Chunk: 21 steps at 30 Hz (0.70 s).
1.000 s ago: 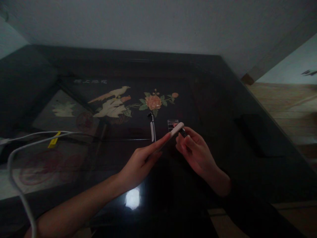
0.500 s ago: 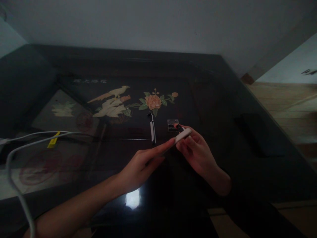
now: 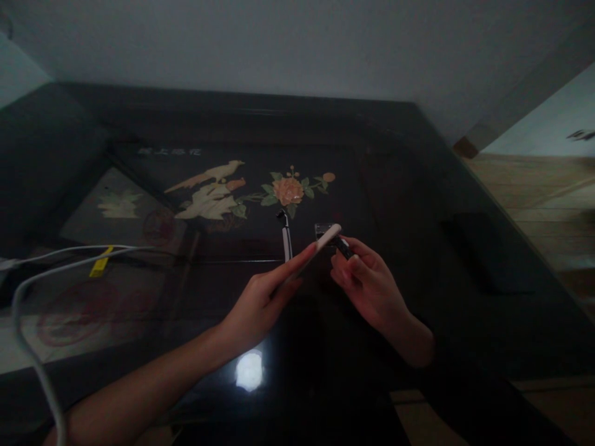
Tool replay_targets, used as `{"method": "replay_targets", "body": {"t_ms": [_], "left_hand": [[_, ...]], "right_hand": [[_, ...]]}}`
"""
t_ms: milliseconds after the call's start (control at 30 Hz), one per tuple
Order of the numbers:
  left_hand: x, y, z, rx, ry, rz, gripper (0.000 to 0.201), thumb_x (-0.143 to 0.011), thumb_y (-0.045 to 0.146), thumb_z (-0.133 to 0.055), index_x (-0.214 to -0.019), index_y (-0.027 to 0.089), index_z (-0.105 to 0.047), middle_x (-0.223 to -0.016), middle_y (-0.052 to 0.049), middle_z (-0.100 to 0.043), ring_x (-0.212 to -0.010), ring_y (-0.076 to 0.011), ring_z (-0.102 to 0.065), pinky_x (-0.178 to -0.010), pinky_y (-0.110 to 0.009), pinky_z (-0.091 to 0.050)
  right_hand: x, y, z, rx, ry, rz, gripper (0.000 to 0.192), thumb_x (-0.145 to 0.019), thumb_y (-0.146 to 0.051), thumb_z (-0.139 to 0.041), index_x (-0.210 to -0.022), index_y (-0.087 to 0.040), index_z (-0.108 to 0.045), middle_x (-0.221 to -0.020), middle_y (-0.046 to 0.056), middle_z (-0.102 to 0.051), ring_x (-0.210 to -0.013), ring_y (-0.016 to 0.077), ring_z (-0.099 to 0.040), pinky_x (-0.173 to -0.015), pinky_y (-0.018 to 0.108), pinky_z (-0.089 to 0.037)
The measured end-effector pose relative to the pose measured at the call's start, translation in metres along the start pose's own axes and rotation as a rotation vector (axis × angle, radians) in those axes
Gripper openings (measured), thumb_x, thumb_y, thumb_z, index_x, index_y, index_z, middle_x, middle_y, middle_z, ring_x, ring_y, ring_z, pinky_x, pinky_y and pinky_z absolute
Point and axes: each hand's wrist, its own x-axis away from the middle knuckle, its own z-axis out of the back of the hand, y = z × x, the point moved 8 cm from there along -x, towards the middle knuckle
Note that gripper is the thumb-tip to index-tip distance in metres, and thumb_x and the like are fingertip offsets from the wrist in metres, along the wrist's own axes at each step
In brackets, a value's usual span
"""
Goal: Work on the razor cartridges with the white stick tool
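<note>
The left hand point(image 3: 260, 303) is extended forward from a bare forearm that enters from the lower left. Its fingers are straight and pressed together, closed along a slim white stick point(image 3: 320, 243) that projects past the fingertips. The right hand point(image 3: 367, 282) is positioned just right of the white stick, its wrist entering from the lower right. Its fingers are curled, pinching a small dark piece point(image 3: 344, 248) near the stick's far end.
</note>
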Motion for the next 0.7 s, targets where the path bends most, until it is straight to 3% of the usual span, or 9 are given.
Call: {"method": "replay_targets", "body": {"t_ms": [267, 467, 700], "left_hand": [[0.003, 0.001, -0.007, 0.002, -0.049, -0.035, 0.055, -0.096, 0.017, -0.046, -0.149, 0.029, -0.036, -0.148, -0.001, -0.049, -0.132, -0.0210, -0.052, -0.112, -0.037, -0.041], [0.006, 0.007, -0.015, 0.001, -0.137, -0.079, 0.056, -0.096, 0.014, -0.045, -0.149, 0.029, -0.036, -0.145, -0.001, -0.053, -0.121, -0.0184, -0.062, -0.104, -0.031, -0.049], [0.004, 0.005, -0.011, -0.011, -0.103, -0.054, 0.053, -0.097, 0.016, -0.045, -0.148, 0.027, -0.038, -0.142, -0.002, -0.056, -0.118, -0.0183, -0.064, -0.102, -0.031, -0.050]], "right_hand": [[0.000, -0.001, 0.002, 0.038, 0.047, -0.007, 0.028, -0.068, -0.038, -0.082, -0.089, -0.023, -0.072, -0.054, -0.008, -0.044, -0.047, 0.0067, -0.026, -0.045, 0.025, -0.019], [-0.002, -0.002, 0.003, 0.014, 0.041, 0.011, 0.039, -0.065, -0.039, -0.084, -0.099, -0.024, -0.073, -0.057, -0.008, -0.044, -0.048, 0.0059, -0.029, -0.044, 0.023, -0.021], [-0.001, -0.001, 0.001, 0.020, 0.035, -0.009, 0.039, -0.066, -0.040, -0.083, -0.100, -0.024, -0.072, -0.056, -0.008, -0.044, -0.048, 0.0072, -0.028, -0.045, 0.024, -0.023]]}}
